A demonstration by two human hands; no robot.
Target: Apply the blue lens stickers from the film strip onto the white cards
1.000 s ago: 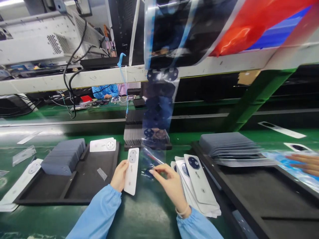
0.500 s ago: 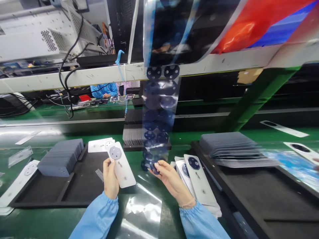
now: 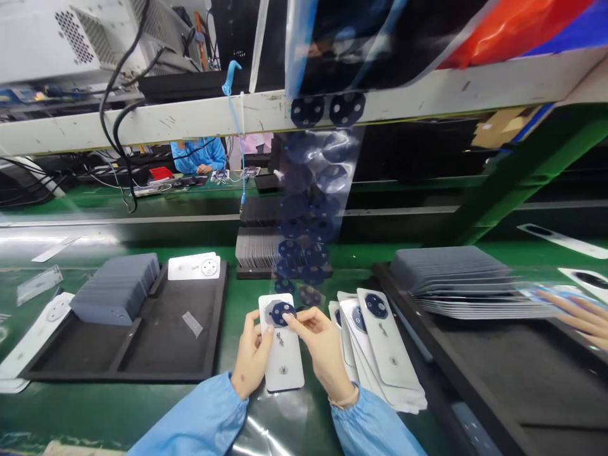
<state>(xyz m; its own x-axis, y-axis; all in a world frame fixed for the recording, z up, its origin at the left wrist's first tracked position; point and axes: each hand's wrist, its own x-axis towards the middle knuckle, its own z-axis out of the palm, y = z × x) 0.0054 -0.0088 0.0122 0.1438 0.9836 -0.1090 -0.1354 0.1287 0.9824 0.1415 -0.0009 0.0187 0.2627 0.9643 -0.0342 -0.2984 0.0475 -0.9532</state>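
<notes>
A white phone back panel (image 3: 284, 364) stands nearly upright in front of me, gripped along its left edge by my left hand (image 3: 253, 358). My right hand (image 3: 323, 348) pinches a dark blue round sticker (image 3: 281, 313) over the panel's grey camera circle. The sticker covers the circle's right part; whether it touches cannot be told. Behind hangs a clear strip (image 3: 311, 209) with two columns of dark round stickers. Right of my right hand lies an overlapping pile of white panels (image 3: 387, 345) with dark camera circles.
At left, a black tray (image 3: 171, 373) holds grey plates (image 3: 116, 288) and white panels (image 3: 194, 266). Another black tray (image 3: 475, 380) with stacked grey plates (image 3: 456, 278) stands at right. Another person's hand (image 3: 577, 316) is at the right edge. A grey shelf beam (image 3: 190, 123) crosses above.
My right hand has come away from the hanging strip with a dark sticker and is now at the panel. My left hand has moved right with the panel, now more upright.
</notes>
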